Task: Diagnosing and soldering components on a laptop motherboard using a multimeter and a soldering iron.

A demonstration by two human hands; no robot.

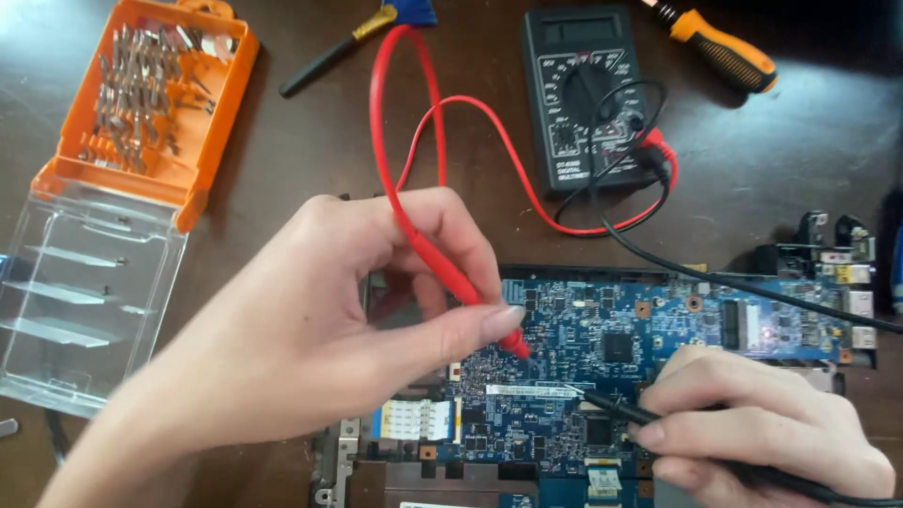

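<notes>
Left hand (320, 329) pinches red probe (461, 282), tip on blue circuit board (611, 329) at desk (282, 150) centre. Right hand (762, 423) grips black probe (611, 406), tip on board's lower middle. Multimeter (583, 94) behind.

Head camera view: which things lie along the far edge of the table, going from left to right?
Orange bit case → black-handled tool → black multimeter → orange-handled screwdriver.
</notes>
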